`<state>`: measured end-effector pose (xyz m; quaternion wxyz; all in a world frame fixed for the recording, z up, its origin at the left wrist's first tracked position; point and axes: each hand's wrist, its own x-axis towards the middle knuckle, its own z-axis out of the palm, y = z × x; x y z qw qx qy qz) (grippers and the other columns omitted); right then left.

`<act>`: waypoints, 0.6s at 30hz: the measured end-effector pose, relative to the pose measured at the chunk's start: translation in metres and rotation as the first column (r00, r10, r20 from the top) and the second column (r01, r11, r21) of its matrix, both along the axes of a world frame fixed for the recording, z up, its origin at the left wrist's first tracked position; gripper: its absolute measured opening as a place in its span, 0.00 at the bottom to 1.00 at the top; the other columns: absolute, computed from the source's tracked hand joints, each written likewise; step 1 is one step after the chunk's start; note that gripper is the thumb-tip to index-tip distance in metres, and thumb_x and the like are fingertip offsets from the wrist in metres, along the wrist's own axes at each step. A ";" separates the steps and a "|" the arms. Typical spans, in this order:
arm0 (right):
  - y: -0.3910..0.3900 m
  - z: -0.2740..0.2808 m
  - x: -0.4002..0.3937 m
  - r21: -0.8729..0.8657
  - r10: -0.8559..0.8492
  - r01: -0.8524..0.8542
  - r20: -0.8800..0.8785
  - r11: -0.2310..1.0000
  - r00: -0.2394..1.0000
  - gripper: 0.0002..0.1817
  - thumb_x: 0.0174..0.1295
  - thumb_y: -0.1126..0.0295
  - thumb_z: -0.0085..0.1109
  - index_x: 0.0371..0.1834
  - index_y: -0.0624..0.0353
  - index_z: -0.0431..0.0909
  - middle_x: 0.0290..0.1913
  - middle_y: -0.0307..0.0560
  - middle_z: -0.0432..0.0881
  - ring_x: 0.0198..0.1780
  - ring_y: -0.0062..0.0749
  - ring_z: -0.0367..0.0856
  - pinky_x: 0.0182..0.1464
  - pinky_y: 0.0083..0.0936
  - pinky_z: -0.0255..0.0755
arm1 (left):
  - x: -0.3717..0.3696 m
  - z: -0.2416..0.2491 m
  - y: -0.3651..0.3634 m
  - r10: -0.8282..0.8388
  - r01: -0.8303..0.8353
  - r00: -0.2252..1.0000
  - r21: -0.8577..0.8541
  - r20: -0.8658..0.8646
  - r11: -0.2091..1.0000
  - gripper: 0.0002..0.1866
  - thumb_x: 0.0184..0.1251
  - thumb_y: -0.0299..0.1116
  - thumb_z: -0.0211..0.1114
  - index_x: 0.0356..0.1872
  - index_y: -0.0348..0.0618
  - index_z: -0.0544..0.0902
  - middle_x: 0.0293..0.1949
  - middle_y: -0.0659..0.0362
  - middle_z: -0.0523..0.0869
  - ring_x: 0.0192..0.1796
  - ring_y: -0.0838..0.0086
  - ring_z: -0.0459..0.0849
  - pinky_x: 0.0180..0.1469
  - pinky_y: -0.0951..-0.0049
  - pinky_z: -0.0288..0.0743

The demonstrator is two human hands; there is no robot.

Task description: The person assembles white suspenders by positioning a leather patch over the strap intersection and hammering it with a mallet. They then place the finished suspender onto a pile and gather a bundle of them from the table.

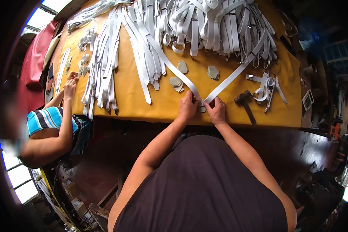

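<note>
Near the front edge of the yellow-covered table (150,110), my left hand (188,106) pinches the end of a white strap (178,73) that runs up to the left. My right hand (216,111) is closed on a second white strap (230,78), which runs up to the right. The two strap ends meet between my fingertips in a V. Just below them lies a small pale piece (203,109), partly hidden by my fingers. Beyond my hands are small stacks of grey-beige patches (176,83). A hammer (243,98) lies right of my right hand.
Heaps of white straps with metal clips (220,27) cover the table's far side. More straps (104,65) hang in rows at left. A few strap pieces (266,89) lie at right, near a calculator (307,99). Another person (50,131) works at the left end.
</note>
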<state>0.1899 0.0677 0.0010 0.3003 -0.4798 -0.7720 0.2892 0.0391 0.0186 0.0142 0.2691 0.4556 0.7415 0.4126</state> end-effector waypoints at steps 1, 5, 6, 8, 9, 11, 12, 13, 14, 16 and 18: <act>0.001 0.000 0.000 0.001 -0.001 0.001 0.000 1.000 1.000 0.18 0.52 0.64 0.72 0.37 0.62 0.74 0.36 0.58 0.80 0.41 0.57 0.77 0.46 0.46 0.68 | 0.001 0.000 0.000 0.008 -0.008 1.000 0.012 -0.010 1.000 0.17 0.50 0.25 0.74 0.37 0.36 0.75 0.27 0.50 0.84 0.31 0.55 0.84 0.36 0.62 0.76; -0.001 -0.001 0.001 0.008 0.011 -0.011 0.013 1.000 1.000 0.19 0.52 0.63 0.71 0.37 0.62 0.73 0.37 0.58 0.78 0.42 0.57 0.76 0.47 0.47 0.67 | 0.005 0.004 -0.001 0.060 -0.062 0.993 -0.018 -0.106 0.998 0.18 0.49 0.27 0.76 0.34 0.38 0.73 0.27 0.50 0.81 0.31 0.53 0.81 0.36 0.58 0.74; -0.001 -0.001 0.001 0.014 0.007 -0.007 0.026 1.000 1.000 0.19 0.52 0.62 0.71 0.37 0.62 0.73 0.37 0.57 0.78 0.42 0.57 0.76 0.47 0.47 0.67 | 0.005 0.006 -0.002 0.059 -0.061 0.986 -0.007 -0.158 0.998 0.17 0.50 0.28 0.75 0.32 0.38 0.72 0.28 0.50 0.80 0.33 0.53 0.80 0.36 0.57 0.73; -0.001 -0.001 0.001 0.007 0.006 -0.007 0.024 1.000 1.000 0.19 0.52 0.62 0.71 0.37 0.62 0.73 0.37 0.57 0.77 0.42 0.57 0.75 0.47 0.47 0.67 | 0.004 0.002 -0.005 0.060 -0.060 0.976 0.005 -0.210 0.998 0.17 0.50 0.29 0.75 0.30 0.39 0.71 0.28 0.50 0.79 0.34 0.52 0.79 0.37 0.56 0.72; -0.001 -0.001 0.001 -0.002 0.007 -0.007 0.022 1.000 1.000 0.19 0.52 0.62 0.71 0.38 0.62 0.73 0.38 0.57 0.77 0.43 0.57 0.75 0.48 0.47 0.67 | 0.003 -0.007 -0.007 -0.017 0.036 0.962 0.067 -0.274 0.997 0.15 0.51 0.29 0.73 0.30 0.39 0.73 0.29 0.50 0.78 0.35 0.53 0.79 0.37 0.57 0.72; 0.000 -0.001 0.000 0.002 0.009 -0.009 0.020 1.000 1.000 0.19 0.52 0.62 0.71 0.37 0.62 0.73 0.37 0.57 0.77 0.42 0.57 0.75 0.47 0.47 0.67 | -0.001 -0.008 -0.008 -0.088 0.139 0.935 0.126 -0.343 0.982 0.13 0.52 0.29 0.72 0.29 0.39 0.74 0.30 0.51 0.78 0.36 0.54 0.78 0.38 0.58 0.73; -0.001 -0.001 0.001 0.003 0.009 -0.009 0.021 1.000 1.000 0.19 0.52 0.62 0.71 0.37 0.62 0.73 0.37 0.58 0.76 0.42 0.57 0.75 0.47 0.48 0.67 | -0.001 -0.008 -0.009 -0.105 0.187 0.924 0.194 -0.368 0.963 0.10 0.52 0.28 0.70 0.31 0.39 0.77 0.32 0.52 0.78 0.36 0.55 0.78 0.38 0.59 0.73; -0.001 -0.001 0.002 0.003 0.007 -0.007 0.023 1.000 1.000 0.19 0.52 0.62 0.71 0.37 0.62 0.73 0.37 0.58 0.76 0.42 0.57 0.75 0.47 0.48 0.67 | -0.001 -0.008 -0.010 -0.120 0.235 0.912 0.259 -0.393 0.937 0.08 0.53 0.28 0.68 0.33 0.40 0.80 0.33 0.52 0.79 0.36 0.56 0.78 0.39 0.60 0.73; 0.000 -0.001 0.002 0.010 0.008 -0.008 0.031 1.000 0.999 0.19 0.52 0.62 0.71 0.37 0.62 0.73 0.37 0.58 0.76 0.42 0.57 0.75 0.47 0.48 0.67 | -0.003 -0.009 -0.012 -0.120 0.235 0.912 0.259 -0.393 0.937 0.08 0.53 0.28 0.68 0.33 0.40 0.80 0.33 0.52 0.79 0.36 0.56 0.78 0.39 0.60 0.73; -0.001 -0.003 0.001 0.015 0.009 -0.009 0.038 1.000 0.999 0.19 0.52 0.62 0.71 0.37 0.62 0.73 0.37 0.58 0.76 0.42 0.57 0.75 0.47 0.48 0.67 | -0.005 -0.013 -0.017 -0.225 0.386 0.843 0.260 -0.488 0.885 0.13 0.51 0.27 0.67 0.41 0.43 0.84 0.36 0.54 0.80 0.38 0.58 0.78 0.40 0.62 0.73; 0.000 -0.005 0.001 0.021 0.006 -0.007 0.029 1.000 1.000 0.19 0.52 0.63 0.71 0.37 0.62 0.73 0.36 0.58 0.76 0.42 0.57 0.75 0.47 0.48 0.67 | -0.007 -0.020 -0.023 -0.256 0.420 0.823 0.240 -0.507 0.875 0.15 0.50 0.27 0.67 0.43 0.44 0.84 0.38 0.55 0.80 0.39 0.60 0.78 0.41 0.63 0.73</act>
